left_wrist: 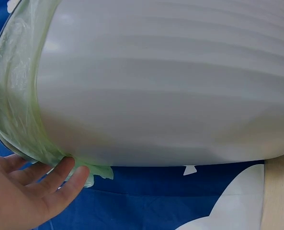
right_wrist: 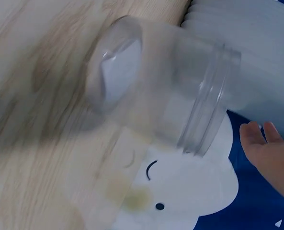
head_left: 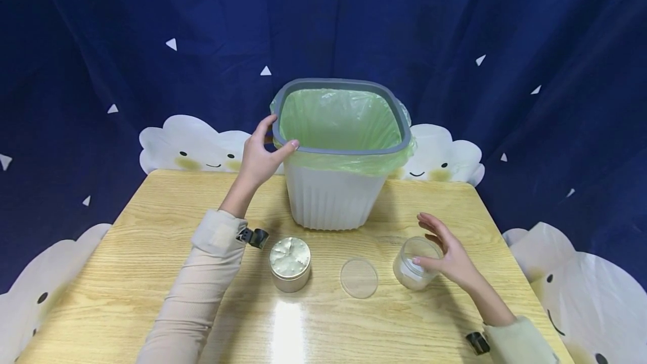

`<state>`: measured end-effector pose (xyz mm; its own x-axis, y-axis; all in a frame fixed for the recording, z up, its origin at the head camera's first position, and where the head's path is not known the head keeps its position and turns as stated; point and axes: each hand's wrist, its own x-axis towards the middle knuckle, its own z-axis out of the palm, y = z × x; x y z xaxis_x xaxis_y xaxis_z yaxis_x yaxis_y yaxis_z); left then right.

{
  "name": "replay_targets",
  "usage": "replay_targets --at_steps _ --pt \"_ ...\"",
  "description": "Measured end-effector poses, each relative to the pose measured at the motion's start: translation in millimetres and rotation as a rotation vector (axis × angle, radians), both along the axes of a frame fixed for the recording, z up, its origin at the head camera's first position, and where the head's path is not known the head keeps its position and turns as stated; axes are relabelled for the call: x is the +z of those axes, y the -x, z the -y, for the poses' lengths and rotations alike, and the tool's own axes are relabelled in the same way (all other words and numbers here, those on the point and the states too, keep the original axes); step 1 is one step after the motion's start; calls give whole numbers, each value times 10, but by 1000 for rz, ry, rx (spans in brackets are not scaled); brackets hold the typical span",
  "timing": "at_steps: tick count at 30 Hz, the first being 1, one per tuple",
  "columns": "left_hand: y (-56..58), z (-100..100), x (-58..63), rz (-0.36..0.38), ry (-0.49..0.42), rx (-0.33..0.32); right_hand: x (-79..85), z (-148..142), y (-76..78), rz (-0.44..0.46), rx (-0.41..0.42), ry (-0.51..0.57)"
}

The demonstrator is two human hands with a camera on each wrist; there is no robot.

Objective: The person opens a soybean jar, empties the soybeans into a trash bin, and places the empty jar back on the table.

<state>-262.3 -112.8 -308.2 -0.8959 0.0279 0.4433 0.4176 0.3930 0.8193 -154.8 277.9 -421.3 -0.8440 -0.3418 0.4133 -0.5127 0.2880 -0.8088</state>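
In the head view a white ribbed trash can (head_left: 331,198) with a grey rim stands on the table, lined with a green plastic bag (head_left: 336,117). My left hand (head_left: 260,156) is at its left front corner, thumb at the front rim and fingers along the side. The left wrist view shows fingertips (left_wrist: 67,165) against the bag's folded edge. Just above a lidless clear jar (head_left: 415,265) hovers my right hand (head_left: 447,254), fingers spread. Something white lies at the jar's bottom. In the right wrist view that hand is apart from the jar (right_wrist: 165,81).
A silvery tin (head_left: 290,260) stands at the front, left of a clear round disc (head_left: 359,278) lying flat on the wooden table (head_left: 167,229). White cloud cutouts (head_left: 197,145) line the table's back edge, before a dark blue curtain (head_left: 227,27).
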Motion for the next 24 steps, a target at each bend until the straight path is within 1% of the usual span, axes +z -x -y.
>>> replay_targets --at_steps 6,10,15,19,22,24 --pt "6 -1 -10 -6 -3 3 19 182 53 4 88 -7" --pt "5 -8 -6 0 -3 -4 3 330 89 28 125 -19" --pt "2 -12 -5 13 3 -5 -21 502 113 65 141 -68" --pt "-4 -7 -6 10 -5 -5 51 678 85 104 147 -90" --pt "-4 -1 -9 7 -12 -6 -19 765 122 131 159 -80" --pt "-3 4 -10 5 -14 -4 -127 803 175 147 173 -63"
